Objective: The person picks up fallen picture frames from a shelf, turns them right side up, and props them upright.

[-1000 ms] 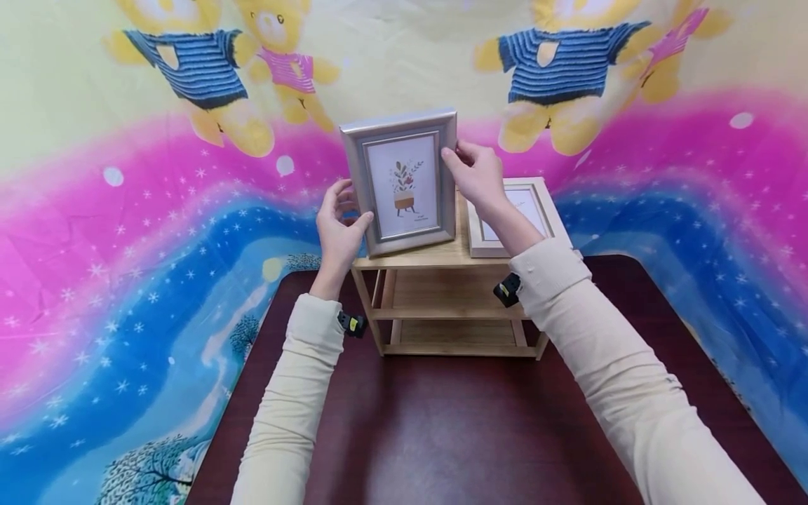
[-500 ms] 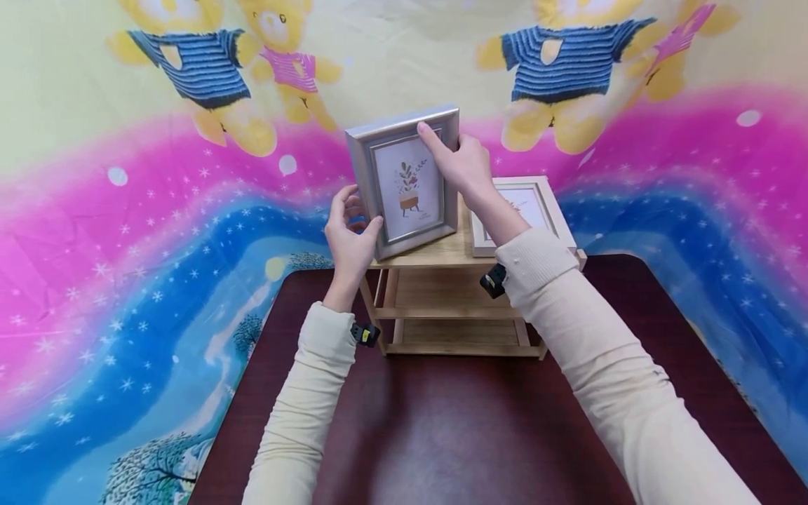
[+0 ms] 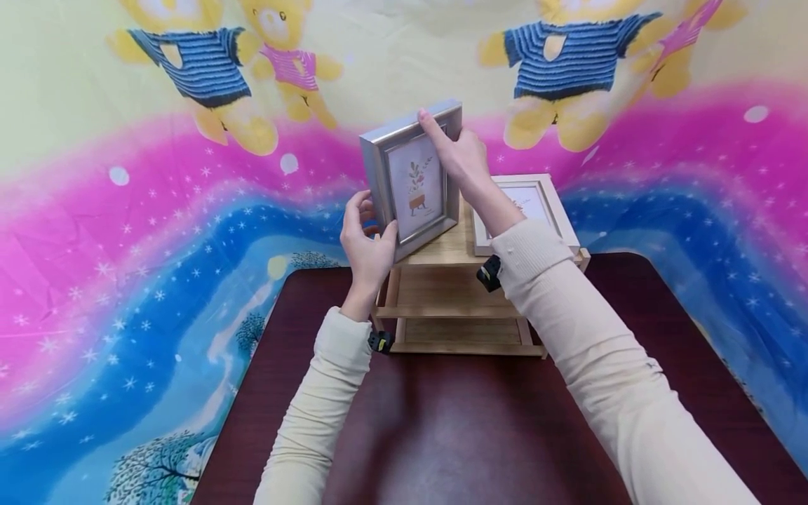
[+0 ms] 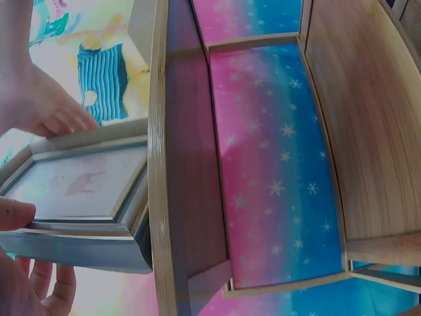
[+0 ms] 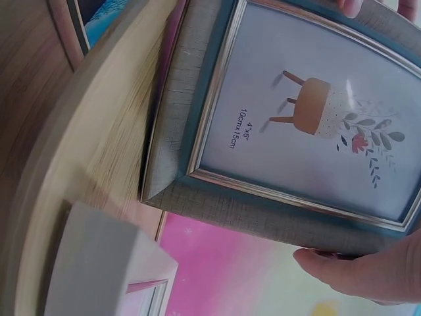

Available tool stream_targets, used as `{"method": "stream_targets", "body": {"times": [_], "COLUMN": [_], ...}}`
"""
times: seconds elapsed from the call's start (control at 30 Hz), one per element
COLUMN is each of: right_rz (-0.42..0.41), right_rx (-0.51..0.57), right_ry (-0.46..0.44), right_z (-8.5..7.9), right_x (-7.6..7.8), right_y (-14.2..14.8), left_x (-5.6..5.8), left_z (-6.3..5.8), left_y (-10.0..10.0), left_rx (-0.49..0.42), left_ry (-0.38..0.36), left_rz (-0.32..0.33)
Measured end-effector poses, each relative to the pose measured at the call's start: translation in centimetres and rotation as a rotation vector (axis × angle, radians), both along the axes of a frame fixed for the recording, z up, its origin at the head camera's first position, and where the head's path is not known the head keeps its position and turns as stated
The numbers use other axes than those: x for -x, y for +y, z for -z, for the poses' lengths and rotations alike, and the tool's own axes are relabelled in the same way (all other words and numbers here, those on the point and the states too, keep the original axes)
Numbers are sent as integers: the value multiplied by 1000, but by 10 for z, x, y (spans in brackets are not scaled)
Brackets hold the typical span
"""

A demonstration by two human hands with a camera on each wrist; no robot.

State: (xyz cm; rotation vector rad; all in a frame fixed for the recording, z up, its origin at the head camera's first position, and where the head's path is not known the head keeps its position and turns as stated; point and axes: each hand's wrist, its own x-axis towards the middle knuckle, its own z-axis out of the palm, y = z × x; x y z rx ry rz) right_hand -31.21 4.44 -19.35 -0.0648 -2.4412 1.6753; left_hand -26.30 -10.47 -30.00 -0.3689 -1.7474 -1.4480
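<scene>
A silver-grey picture frame [image 3: 453, 217] with a potted-plant print stands upright at the left of the wooden shelf's top board [image 3: 435, 251], turned at an angle. My left hand [image 3: 368, 252] grips its left side, thumb on the front and fingers behind. The right hand [image 3: 463, 158] holds the opposite side, its thumb reaching over the front near the top edge. Seen from the left wrist, the frame's lower end is right at the board's edge [image 4: 159, 164]. In the right wrist view, "4"x6" 10cmx15cm" shows on the print [image 5: 263, 131].
A cream picture frame [image 3: 560, 203] lies face up on the top board's right side, partly behind my right forearm. The shelf has two lower boards [image 3: 454, 291] and stands on a dark red table [image 3: 480, 428]. A bear-printed cloth [image 3: 404, 42] hangs behind.
The silver-grey frame has turned, its left side swinging toward me and to the right, with my left hand following. My right thumb has shifted up and inward across the frame's front.
</scene>
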Motion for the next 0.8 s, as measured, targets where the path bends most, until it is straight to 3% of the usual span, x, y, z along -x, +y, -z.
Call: {"method": "stream_targets", "body": {"times": [0.27, 0.47, 0.8], "right_rz": [-25, -50, -120], "right_rx": [41, 92, 221], "right_ry": [2, 60, 156], "right_z": [-1, 4, 9], "right_x": [0, 2, 10], "right_y": [-2, -2, 1], "left_x": [-7, -10, -10], "left_z": [0, 3, 5], "left_y": [8, 10, 17], "left_rx": [5, 47, 87], "left_ry": [11, -7, 58], "left_rz": [-16, -36, -28]}}
